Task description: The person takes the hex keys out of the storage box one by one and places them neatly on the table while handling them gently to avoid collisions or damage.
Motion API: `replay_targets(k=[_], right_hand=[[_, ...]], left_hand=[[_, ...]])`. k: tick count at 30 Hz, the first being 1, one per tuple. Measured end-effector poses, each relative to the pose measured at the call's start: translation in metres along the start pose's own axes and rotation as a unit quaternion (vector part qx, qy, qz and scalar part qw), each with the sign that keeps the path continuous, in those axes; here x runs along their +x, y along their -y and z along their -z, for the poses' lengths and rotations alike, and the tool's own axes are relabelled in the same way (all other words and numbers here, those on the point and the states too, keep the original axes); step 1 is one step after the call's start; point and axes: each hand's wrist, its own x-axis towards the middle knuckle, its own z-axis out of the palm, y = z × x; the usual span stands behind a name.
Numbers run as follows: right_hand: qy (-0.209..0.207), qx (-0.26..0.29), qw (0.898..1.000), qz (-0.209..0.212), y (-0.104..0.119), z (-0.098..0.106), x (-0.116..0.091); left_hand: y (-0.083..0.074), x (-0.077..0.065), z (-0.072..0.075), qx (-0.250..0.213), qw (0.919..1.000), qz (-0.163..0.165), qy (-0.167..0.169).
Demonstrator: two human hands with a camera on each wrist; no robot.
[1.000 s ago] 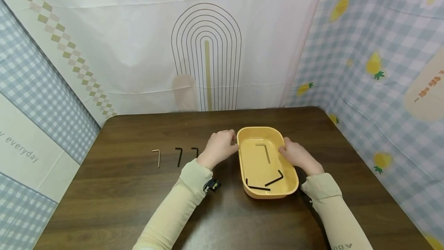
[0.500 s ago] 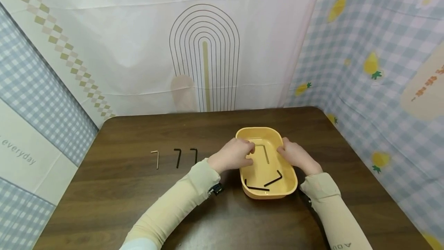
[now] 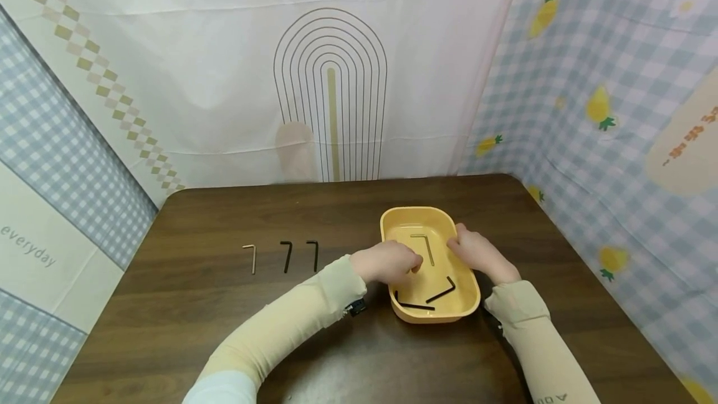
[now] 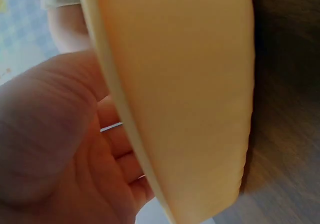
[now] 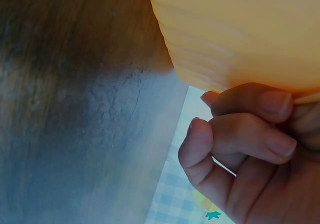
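Observation:
A yellow plastic bin (image 3: 457,312) stands on the table, right of centre. My right hand (image 3: 481,253) grips its right rim; the right wrist view shows curled fingers (image 5: 250,134) against the wall. My left hand (image 3: 387,262) reaches over the left rim, its fingers loosely bent inside the bin. The left wrist view shows nothing held, though the rim hides the fingertips. In the bin lie a brass-coloured hex key (image 3: 429,249) just beyond the left fingers, a black hex key (image 3: 440,292), and another black hex key (image 3: 416,307) along the near wall.
Left of the bin, three hex keys lie spaced in a row on the brown table (image 3: 185,304): a brass-coloured hex key (image 3: 254,260), a black hex key (image 3: 288,259) and a second black hex key (image 3: 316,257). Patterned cloth (image 3: 224,80) hangs behind the table.
My left hand has gone from beside the bin's left rim to over it, rightward and down into the bin. The right hand keeps its hold, and the hex keys have not visibly moved.

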Motion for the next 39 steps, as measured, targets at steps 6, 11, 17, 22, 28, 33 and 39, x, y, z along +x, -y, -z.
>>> replay_targets(k=[6, 11, 17, 22, 28, 33, 39], right_hand=[[0.0, -0.007, 1.0, -0.006, 0.0, -0.001, 0.001], [0.0, -0.009, 1.0, -0.008, -0.001, 0.0, 0.001], [-0.002, -0.012, 1.0, -0.005, -0.001, -0.001, 0.002], [-0.009, -0.015, 1.0, 0.0, -0.001, 0.0, 0.002], [-0.008, -0.014, 1.0, -0.003, 0.0, 0.0, 0.001], [-0.005, -0.014, 1.0, -0.007, -0.001, -0.001, 0.002], [-0.005, -0.01, 1.0, -0.007, -0.002, -0.001, 0.001]], left_hand=[[-0.004, 0.001, -0.001, -0.008, 0.9986, -0.014, 0.051], [-0.006, 0.002, 0.001, -0.022, 0.9958, -0.03, 0.084], [-0.009, 0.005, 0.001, -0.04, 0.9907, -0.052, 0.119], [-0.015, 0.007, -0.002, -0.015, 0.9897, -0.058, 0.13], [-0.019, 0.01, -0.007, 0.013, 0.9877, -0.064, 0.142], [-0.02, 0.011, -0.007, 0.005, 0.9875, -0.061, 0.145], [-0.019, 0.011, -0.006, -0.01, 0.9879, -0.057, 0.144]])
